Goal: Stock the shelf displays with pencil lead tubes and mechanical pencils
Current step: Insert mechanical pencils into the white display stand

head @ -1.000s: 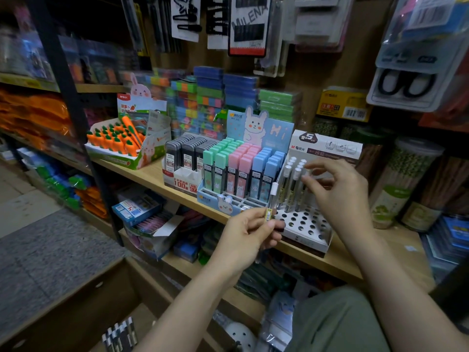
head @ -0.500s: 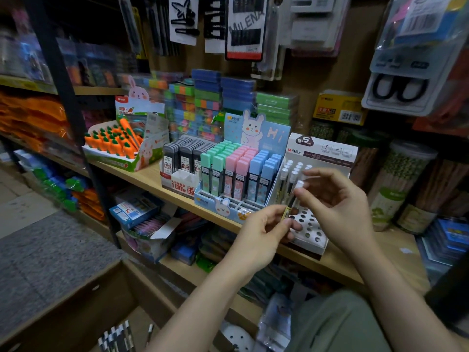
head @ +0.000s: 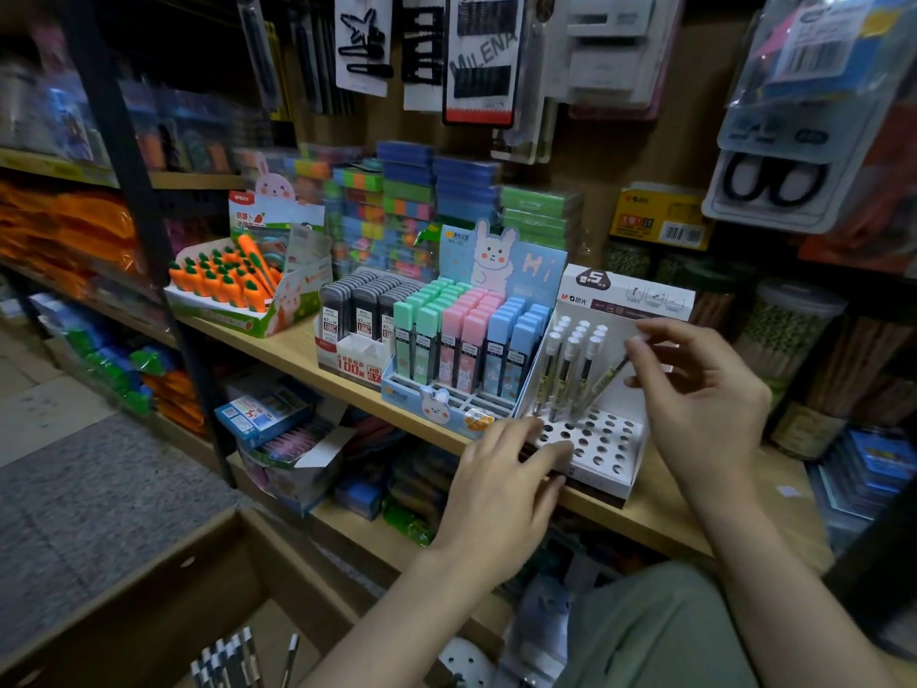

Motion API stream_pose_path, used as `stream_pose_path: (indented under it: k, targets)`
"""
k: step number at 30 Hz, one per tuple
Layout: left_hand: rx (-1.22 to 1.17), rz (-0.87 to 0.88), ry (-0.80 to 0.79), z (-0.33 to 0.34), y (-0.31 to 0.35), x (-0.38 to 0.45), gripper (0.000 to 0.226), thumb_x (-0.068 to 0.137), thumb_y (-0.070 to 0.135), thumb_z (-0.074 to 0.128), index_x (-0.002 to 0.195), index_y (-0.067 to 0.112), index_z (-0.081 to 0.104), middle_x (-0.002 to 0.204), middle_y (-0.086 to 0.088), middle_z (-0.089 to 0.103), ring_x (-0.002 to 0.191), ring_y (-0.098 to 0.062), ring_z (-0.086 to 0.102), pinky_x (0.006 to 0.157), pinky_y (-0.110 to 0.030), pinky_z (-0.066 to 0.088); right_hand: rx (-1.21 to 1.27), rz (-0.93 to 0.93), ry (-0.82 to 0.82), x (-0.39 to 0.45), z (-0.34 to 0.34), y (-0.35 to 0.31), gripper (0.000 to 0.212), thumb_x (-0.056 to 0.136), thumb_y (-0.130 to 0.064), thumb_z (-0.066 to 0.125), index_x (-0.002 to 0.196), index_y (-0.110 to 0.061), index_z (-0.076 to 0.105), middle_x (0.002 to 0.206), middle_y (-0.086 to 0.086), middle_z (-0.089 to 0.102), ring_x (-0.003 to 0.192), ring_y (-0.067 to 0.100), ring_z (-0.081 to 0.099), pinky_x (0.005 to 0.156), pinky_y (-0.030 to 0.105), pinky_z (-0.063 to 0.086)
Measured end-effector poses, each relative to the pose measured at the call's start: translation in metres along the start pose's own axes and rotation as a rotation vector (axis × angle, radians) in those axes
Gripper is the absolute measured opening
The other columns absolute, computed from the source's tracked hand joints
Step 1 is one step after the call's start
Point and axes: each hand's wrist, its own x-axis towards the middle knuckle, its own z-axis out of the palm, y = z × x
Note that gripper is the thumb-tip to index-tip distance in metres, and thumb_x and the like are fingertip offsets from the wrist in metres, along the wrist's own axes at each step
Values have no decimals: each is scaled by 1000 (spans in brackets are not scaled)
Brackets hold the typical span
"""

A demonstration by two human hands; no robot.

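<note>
— This is a stationery shop, I think. The wooden shelf (head: 278, 347) carries many display boxes, and more packets hang on the wall behind it.

— Yes. The biggest display here is the rabbit box (head: 501, 270) with pastel lead tubes (head: 454, 340) in green, pink and blue rows. Just beside it, on the right, stands the white holder (head: 603, 446) with round holes. Only its back rows have mechanical pencils (head: 565, 360); the front holes are free.

— What do the hands do?

— The right hand (head: 699, 394) pinches one pencil (head: 603, 384) near its top with thumb and fingertips. This pencil is tilted, and its tip seems to be at a hole just beside the standing ones. The left hand (head: 501, 484) lies on the front corner of the holder with straight, spread fingers and holds nothing; I judge it keeps the box steady.

— So how should this step be done well?

— I would bring the pencil upright first, then let it go down gently, so the tip does not catch the cardboard edge. The neighbours are very near, so a tilted pencil could push them. Fill the row in order, back to front.

— And more stock?

— Some pencils (head: 228, 660) lie below, in the cardboard box (head: 149, 588) on the floor.
</note>
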Motion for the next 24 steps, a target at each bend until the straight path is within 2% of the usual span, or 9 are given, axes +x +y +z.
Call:
stream_pose_path:
  k: [5, 8, 11, 16, 21, 24]
  targets:
    - [3, -2, 6, 3, -4, 1, 32, 95, 33, 53, 127, 34, 56, 135, 6, 46, 129, -12, 37, 104, -34, 37, -32, -70, -40, -3, -5, -6, 15, 92, -22, 69, 107, -24, 69, 98, -9, 67, 78, 6, 69, 62, 17, 55]
    - [19, 15, 2, 2, -5, 1, 34, 93, 30, 56, 127, 34, 57, 133, 4, 48, 128, -15, 39, 102, -35, 38, -54, -71, -66, -5, -3, -9, 15, 91, -19, 70, 105, -21, 70, 97, -8, 67, 80, 7, 69, 61, 24, 57]
    - [31, 14, 5, 1, -4, 1, 32, 93, 31, 56, 125, 33, 58, 132, 4, 48, 127, -15, 39, 101, -35, 40, -86, -38, -99, 0, 2, -15, 15, 89, -18, 70, 104, -20, 71, 95, -7, 68, 80, 4, 68, 64, 25, 59]
    - [43, 26, -23, 0, -5, 1, 35, 94, 31, 54, 129, 33, 55, 135, 3, 46, 128, -17, 37, 103, -37, 40, -213, 79, -207, 16, 12, -17, 15, 86, -22, 72, 101, -24, 68, 81, -21, 64, 76, -7, 65, 74, 14, 54]
    - [-5, 39, -59, -4, -7, -2, 42, 94, 27, 56, 136, 31, 52, 142, 2, 42, 134, -18, 32, 110, -38, 37, -261, 36, -198, 9, 14, -21, 13, 87, -24, 71, 99, -19, 71, 92, -8, 66, 77, 4, 67, 73, 26, 58]
    - [22, 62, -101, -5, -10, -4, 48, 93, 23, 56, 140, 31, 47, 148, 1, 38, 137, -19, 29, 112, -37, 34, -312, 72, -239, 16, 16, -21, 11, 86, -21, 72, 97, -18, 71, 92, -5, 67, 75, 6, 66, 74, 30, 59]
